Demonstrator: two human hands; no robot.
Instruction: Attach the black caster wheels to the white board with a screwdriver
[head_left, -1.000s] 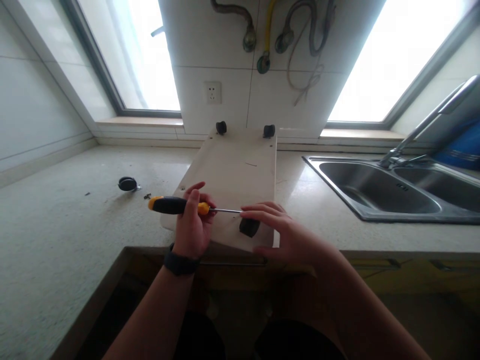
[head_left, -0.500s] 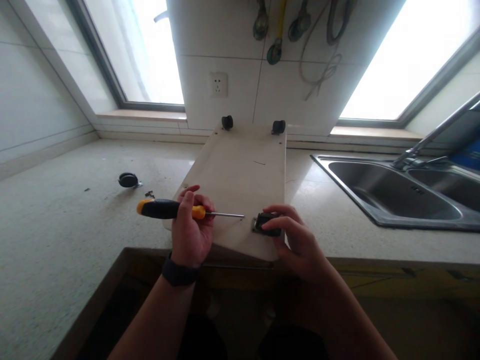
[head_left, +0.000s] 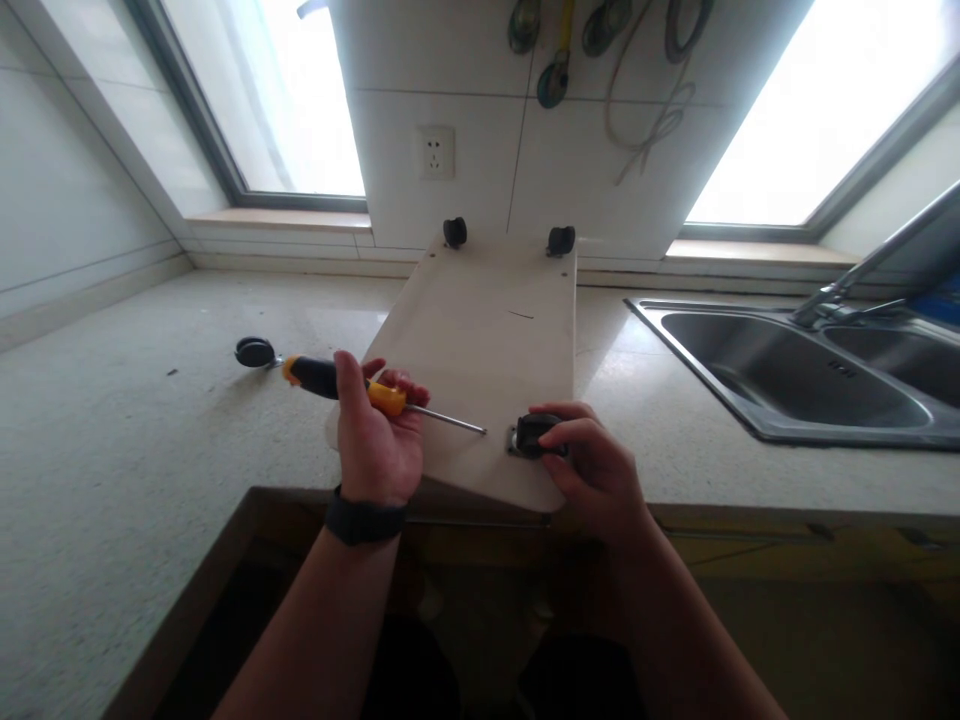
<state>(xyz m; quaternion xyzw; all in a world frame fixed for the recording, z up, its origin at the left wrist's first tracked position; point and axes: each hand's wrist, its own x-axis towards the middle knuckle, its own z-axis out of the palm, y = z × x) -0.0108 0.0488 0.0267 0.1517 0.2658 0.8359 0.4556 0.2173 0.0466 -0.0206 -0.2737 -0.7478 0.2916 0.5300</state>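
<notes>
My left hand [head_left: 381,440] is closed around a screwdriver [head_left: 386,398] with a yellow and black handle. Its metal shaft points right, and the tip is close to the surface of a white board [head_left: 480,345]. My right hand [head_left: 596,465] grips a black caster wheel [head_left: 534,436] at the board's near right corner; the caster's metal plate lies against the board. Two more casters, one at the far left [head_left: 454,232] and one at the far right [head_left: 560,241], stand on the board's far end. Left of the board, a loose caster [head_left: 255,351] lies on the counter.
The board rests on a speckled stone counter [head_left: 172,420], its near end by the counter's front edge. To the right is a steel sink [head_left: 757,420] with a faucet [head_left: 825,300]. A wall socket [head_left: 436,152] and hanging pipe valves [head_left: 553,82] are behind.
The screwdriver has tilted, its handle rising while the tip stays near the board. My left hand's grip has loosened somewhat. My right hand has shifted its fingers on the caster. The view has moved slightly.
</notes>
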